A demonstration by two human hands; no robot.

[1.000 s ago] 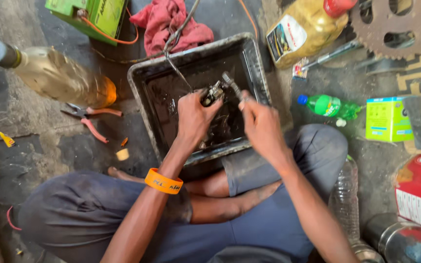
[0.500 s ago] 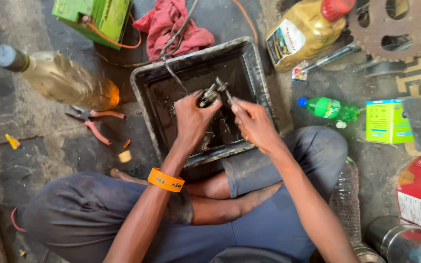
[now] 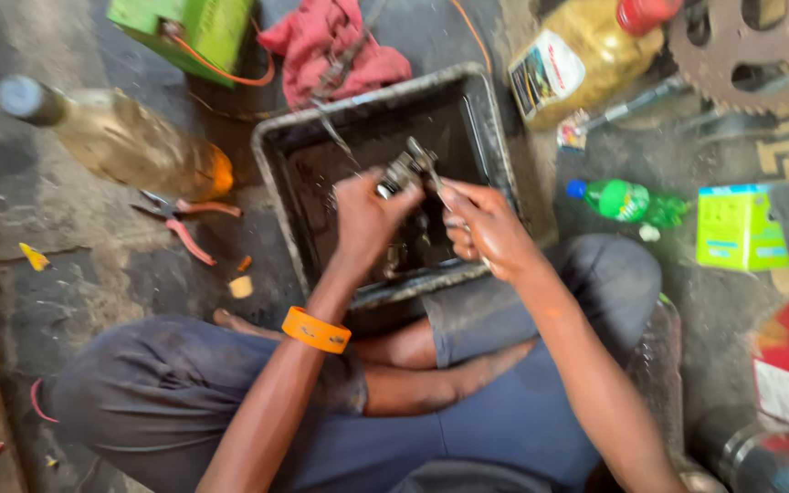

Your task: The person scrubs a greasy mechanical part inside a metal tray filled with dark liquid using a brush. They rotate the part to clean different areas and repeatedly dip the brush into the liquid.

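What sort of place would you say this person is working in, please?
Probably an informal repair workshop, on the floor: a grimy black tray, a large sprocket, red-handled pliers and an oil jug surround the person.

We wore dark grey-blue shorts (image 3: 166,402), rolled into thick cuffs above the knees, and a top of the same faded cloth. Around our left wrist sat a bright orange band (image 3: 316,330), smooth and plain. Our forearms, lower legs and feet were bare.

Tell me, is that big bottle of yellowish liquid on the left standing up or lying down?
Lying down. The bottle rests on its side on the floor, cap end pointing to the upper left, beside the red-handled pliers.
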